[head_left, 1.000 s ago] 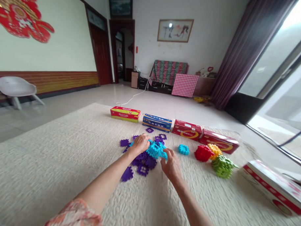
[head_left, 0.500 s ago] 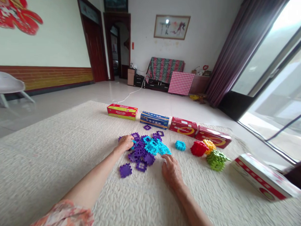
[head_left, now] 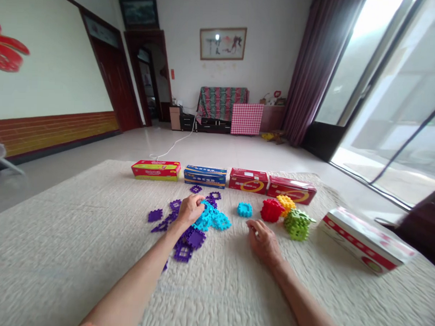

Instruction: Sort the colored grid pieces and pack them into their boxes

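My left hand [head_left: 190,209] reaches over a heap of interlocking plastic tiles, its fingers closed at the upper edge of the light blue tiles [head_left: 219,221]. They seem to pinch one of these; the hand partly hides the grip. Purple tiles [head_left: 195,239] lie beneath and around that wrist, some solid, some window-like. To the right of the heap, my right hand [head_left: 264,241] is low over the mat with loosely bent fingers, thumb and forefinger apart, and nothing visible in it. Beyond its fingertips sits a small light blue stack [head_left: 244,209].
Red [head_left: 271,210], yellow [head_left: 286,205] and green tile clusters [head_left: 297,224] stand at the right. Behind are a red-yellow box [head_left: 156,171], a blue box [head_left: 205,177] and two dark red boxes [head_left: 248,181]. A white-red box [head_left: 366,240] lies far right on the quilted mat [head_left: 76,224].
My left hand has moved right across the heap, from purple tiles to the light blue ones. My right hand has drawn away to the right of the heap. The view has turned rightward.
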`<control>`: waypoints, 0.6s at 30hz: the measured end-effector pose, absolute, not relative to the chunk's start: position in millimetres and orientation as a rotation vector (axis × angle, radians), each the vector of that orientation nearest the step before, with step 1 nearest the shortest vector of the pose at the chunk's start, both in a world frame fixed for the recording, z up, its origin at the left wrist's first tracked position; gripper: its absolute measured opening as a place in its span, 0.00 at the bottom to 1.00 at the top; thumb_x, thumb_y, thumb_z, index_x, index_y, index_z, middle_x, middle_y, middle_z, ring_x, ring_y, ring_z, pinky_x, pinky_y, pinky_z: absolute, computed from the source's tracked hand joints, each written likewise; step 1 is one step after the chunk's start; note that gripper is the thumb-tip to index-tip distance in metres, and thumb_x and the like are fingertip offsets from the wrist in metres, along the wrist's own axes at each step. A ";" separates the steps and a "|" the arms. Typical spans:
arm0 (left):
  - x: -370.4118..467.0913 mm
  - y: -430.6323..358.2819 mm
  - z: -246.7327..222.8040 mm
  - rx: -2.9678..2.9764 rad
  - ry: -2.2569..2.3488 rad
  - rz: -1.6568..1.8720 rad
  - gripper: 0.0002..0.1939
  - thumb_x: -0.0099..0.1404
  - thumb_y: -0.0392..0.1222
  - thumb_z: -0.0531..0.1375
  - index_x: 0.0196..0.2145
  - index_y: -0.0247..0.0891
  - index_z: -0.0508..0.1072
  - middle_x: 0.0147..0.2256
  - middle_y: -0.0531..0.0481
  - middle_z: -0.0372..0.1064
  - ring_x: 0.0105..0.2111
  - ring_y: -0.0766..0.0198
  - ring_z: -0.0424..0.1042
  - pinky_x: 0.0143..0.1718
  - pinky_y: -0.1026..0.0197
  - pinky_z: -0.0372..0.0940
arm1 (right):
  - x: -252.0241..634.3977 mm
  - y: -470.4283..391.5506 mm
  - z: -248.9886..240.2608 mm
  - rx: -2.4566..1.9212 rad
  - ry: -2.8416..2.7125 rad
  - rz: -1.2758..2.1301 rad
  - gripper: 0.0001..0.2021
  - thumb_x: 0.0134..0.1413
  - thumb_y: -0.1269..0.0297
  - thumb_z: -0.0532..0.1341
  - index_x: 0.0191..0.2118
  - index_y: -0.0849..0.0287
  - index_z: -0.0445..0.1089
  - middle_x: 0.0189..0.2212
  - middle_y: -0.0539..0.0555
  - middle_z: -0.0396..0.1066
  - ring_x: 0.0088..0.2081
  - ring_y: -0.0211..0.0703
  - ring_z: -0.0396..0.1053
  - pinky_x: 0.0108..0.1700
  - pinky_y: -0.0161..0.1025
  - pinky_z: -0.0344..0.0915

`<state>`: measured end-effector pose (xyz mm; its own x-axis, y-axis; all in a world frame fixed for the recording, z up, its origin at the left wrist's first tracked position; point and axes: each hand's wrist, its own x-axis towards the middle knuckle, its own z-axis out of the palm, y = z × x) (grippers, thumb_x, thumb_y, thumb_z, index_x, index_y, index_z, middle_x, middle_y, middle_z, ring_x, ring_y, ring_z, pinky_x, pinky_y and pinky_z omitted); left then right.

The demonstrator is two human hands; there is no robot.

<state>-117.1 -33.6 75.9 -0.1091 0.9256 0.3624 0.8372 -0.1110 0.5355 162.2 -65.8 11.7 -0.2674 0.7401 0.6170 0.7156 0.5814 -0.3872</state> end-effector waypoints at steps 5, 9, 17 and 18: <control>-62.6 -28.2 62.3 2.267 1.792 1.038 0.12 0.59 0.33 0.56 0.39 0.40 0.74 0.34 0.50 0.70 0.34 0.65 0.70 0.39 0.64 0.64 | 168.5 -56.8 9.3 -1.215 -1.899 -0.016 0.11 0.55 0.73 0.51 0.40 0.58 0.69 0.32 0.53 0.70 0.35 0.40 0.69 0.38 0.34 0.63; -44.6 -34.8 53.9 2.558 1.612 0.895 0.13 0.61 0.32 0.53 0.40 0.41 0.73 0.37 0.48 0.69 0.40 0.61 0.69 0.43 0.61 0.64 | 167.4 -49.0 9.8 -1.173 -1.992 0.020 0.12 0.53 0.74 0.51 0.37 0.57 0.70 0.31 0.53 0.70 0.33 0.39 0.69 0.36 0.33 0.63; -52.1 -47.1 51.8 2.543 1.406 0.799 0.24 0.54 0.42 0.63 0.50 0.40 0.69 0.47 0.46 0.69 0.47 0.57 0.68 0.51 0.57 0.62 | 168.6 -40.2 6.8 -1.220 -1.774 0.098 0.11 0.50 0.75 0.52 0.32 0.59 0.71 0.27 0.52 0.70 0.30 0.39 0.68 0.34 0.33 0.62; -54.1 -47.0 51.6 2.554 1.408 0.783 0.24 0.54 0.41 0.63 0.50 0.40 0.69 0.48 0.46 0.69 0.48 0.57 0.68 0.52 0.57 0.62 | 169.0 -40.2 6.9 -1.213 -1.765 0.109 0.11 0.50 0.74 0.52 0.32 0.59 0.71 0.27 0.52 0.70 0.30 0.39 0.68 0.34 0.33 0.62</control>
